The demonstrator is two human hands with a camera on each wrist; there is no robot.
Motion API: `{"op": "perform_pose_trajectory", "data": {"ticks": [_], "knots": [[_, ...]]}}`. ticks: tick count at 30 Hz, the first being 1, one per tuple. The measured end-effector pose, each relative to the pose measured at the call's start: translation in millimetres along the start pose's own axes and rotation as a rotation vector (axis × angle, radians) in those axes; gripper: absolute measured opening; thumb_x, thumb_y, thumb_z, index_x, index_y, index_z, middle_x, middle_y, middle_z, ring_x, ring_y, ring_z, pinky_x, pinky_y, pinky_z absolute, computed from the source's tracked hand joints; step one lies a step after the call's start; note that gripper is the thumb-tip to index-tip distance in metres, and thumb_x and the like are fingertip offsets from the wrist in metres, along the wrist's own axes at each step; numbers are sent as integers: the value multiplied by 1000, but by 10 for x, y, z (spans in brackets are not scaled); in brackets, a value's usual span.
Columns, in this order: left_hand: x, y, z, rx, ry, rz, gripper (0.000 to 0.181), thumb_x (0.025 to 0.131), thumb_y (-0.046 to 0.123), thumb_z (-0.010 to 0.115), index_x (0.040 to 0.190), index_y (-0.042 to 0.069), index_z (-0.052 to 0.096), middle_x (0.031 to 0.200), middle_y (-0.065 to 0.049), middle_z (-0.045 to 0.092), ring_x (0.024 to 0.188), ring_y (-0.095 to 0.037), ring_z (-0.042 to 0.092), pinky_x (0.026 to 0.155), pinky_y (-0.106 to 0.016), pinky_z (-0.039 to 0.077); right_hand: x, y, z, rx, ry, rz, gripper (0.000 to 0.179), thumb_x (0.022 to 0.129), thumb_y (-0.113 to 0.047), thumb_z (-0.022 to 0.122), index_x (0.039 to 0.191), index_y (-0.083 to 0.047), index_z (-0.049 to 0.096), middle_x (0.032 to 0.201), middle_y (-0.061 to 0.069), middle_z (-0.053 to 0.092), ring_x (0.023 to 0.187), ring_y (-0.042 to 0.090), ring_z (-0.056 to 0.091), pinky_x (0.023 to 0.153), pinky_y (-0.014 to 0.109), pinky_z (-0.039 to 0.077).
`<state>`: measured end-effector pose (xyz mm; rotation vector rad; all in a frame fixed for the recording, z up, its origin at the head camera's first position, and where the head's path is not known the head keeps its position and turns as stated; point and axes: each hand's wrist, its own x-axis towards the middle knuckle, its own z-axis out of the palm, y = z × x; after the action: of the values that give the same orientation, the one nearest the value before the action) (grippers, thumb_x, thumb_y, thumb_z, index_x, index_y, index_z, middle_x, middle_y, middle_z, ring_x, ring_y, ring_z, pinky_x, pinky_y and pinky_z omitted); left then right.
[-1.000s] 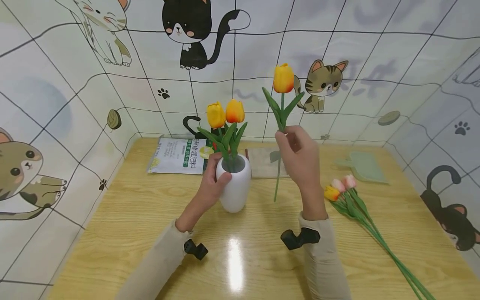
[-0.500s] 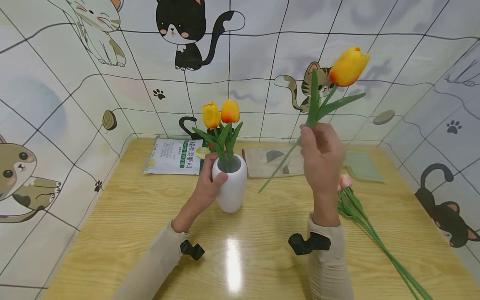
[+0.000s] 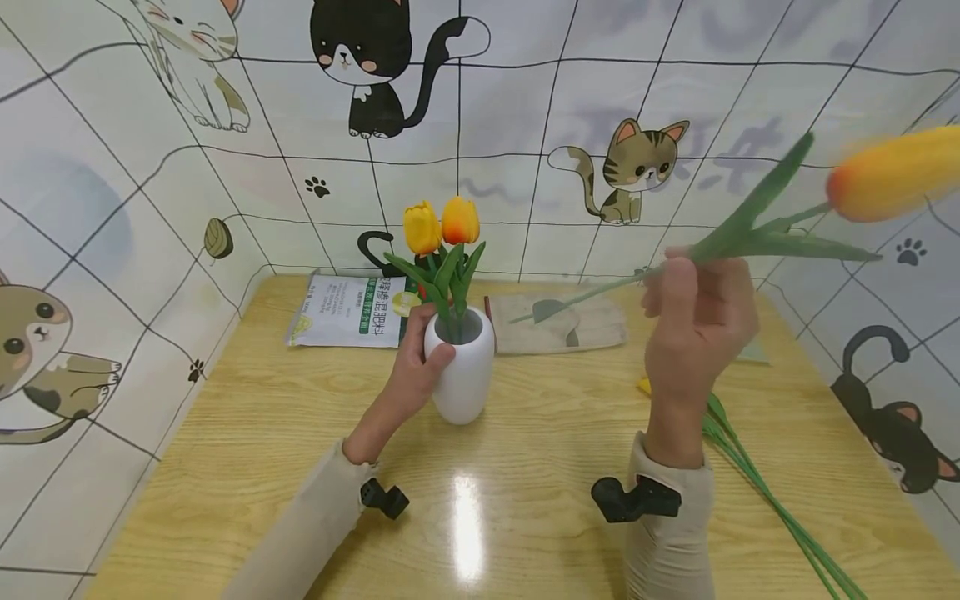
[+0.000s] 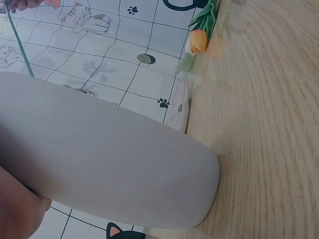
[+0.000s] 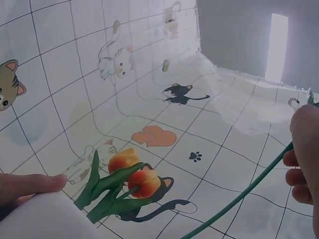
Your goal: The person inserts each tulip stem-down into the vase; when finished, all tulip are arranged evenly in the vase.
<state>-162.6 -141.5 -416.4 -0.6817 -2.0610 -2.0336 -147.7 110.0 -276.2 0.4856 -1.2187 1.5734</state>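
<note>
A white vase [image 3: 467, 379] stands on the wooden table, with two yellow-orange tulips [image 3: 460, 221] upright in its mouth. My left hand [image 3: 414, 367] grips the vase from its left side, thumb across the front near the rim. Off to the right and raised above the table, my right hand [image 3: 697, 325] pinches the stem of a third yellow-orange tulip [image 3: 892, 179]. That tulip leans nearly flat: its bloom points right, past the view's edge, and the thin stem end points left towards the vase. In the right wrist view its green stem [image 5: 239, 199] runs down from the fingers.
More tulips [image 3: 765, 487] lie on the table at the right, their blooms mostly behind my right hand. A white printed packet [image 3: 348, 310] lies at the back left, and a flat beige cloth item [image 3: 555, 325] behind the vase. Cat-printed sheets [image 3: 510, 108] wall the table's back and sides.
My right hand has moved right with the tulip, tipping it from upright to nearly flat with the bloom swinging right. My left hand stays on the vase.
</note>
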Motion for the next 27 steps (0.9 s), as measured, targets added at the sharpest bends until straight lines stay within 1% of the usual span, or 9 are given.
{"op": "perform_pose_trajectory", "data": {"ticks": [3, 5, 7, 12, 15, 19, 22, 23, 27], "knots": [[-13, -3, -3, 1, -2, -10, 96, 83, 76, 58, 137, 3, 28, 141, -18, 43, 121, -17, 48, 101, -45, 41, -6, -66, 33, 11, 119, -37, 14, 88, 3, 51, 83, 12, 60, 55, -2, 55, 48, 5, 50, 57, 19, 41], [-21, -5, -5, -1, -4, -9, 95, 83, 75, 59, 137, 4, 28, 142, -17, 42, 122, -16, 48, 102, -45, 41, -13, -119, 48, 4, 176, -62, 14, 88, 3, 50, 82, 10, 60, 54, -2, 55, 46, 4, 50, 56, 18, 40], [-26, -2, -5, -5, -5, -4, 96, 83, 75, 59, 137, 3, 27, 142, -18, 41, 123, -17, 47, 102, -45, 40, -24, -179, 65, 5, 204, -74, 13, 88, 4, 49, 81, 9, 58, 54, -2, 54, 46, 4, 51, 56, 18, 39], [-29, 7, 3, 1, -4, 6, 98, 83, 76, 58, 137, 1, 27, 141, -19, 41, 123, -19, 46, 102, -47, 39, -90, -287, 120, 49, 223, -90, 13, 87, 1, 58, 77, 9, 55, 57, 1, 56, 47, 4, 53, 57, 17, 42], [-23, 10, 4, 3, 3, 7, 98, 82, 77, 58, 136, 1, 28, 140, -19, 42, 121, -17, 48, 101, -47, 40, -126, -277, 155, 104, 206, -99, 24, 87, -8, 67, 77, 10, 55, 60, 3, 57, 48, 4, 54, 57, 17, 43], [-16, 2, 4, -5, 0, 6, 98, 82, 76, 58, 136, 1, 27, 141, -20, 43, 121, -23, 48, 100, -47, 41, -171, -252, 189, 157, 169, -98, 33, 87, -15, 74, 79, 11, 56, 63, 4, 58, 49, 5, 55, 58, 18, 44], [-15, 1, 5, -6, -6, -4, 97, 82, 76, 59, 137, 2, 27, 142, -19, 42, 122, -29, 47, 100, -46, 42, -196, -226, 200, 166, 127, -99, 36, 88, -18, 74, 80, 13, 57, 63, 3, 59, 50, 5, 55, 59, 18, 44], [-16, 4, 5, -7, -7, -6, 97, 83, 76, 59, 137, 2, 27, 142, -19, 42, 122, -28, 47, 100, -46, 42, -202, -206, 197, 164, 108, -103, 39, 88, -19, 75, 80, 14, 57, 63, 3, 59, 50, 5, 55, 59, 19, 44], [-20, 13, 4, -7, -7, -14, 96, 82, 76, 59, 137, 4, 27, 143, -19, 41, 122, -29, 47, 99, -45, 42, -236, -171, 195, 143, 33, -74, 33, 91, -14, 70, 83, 15, 59, 61, 0, 60, 53, 5, 55, 60, 19, 44]]}}
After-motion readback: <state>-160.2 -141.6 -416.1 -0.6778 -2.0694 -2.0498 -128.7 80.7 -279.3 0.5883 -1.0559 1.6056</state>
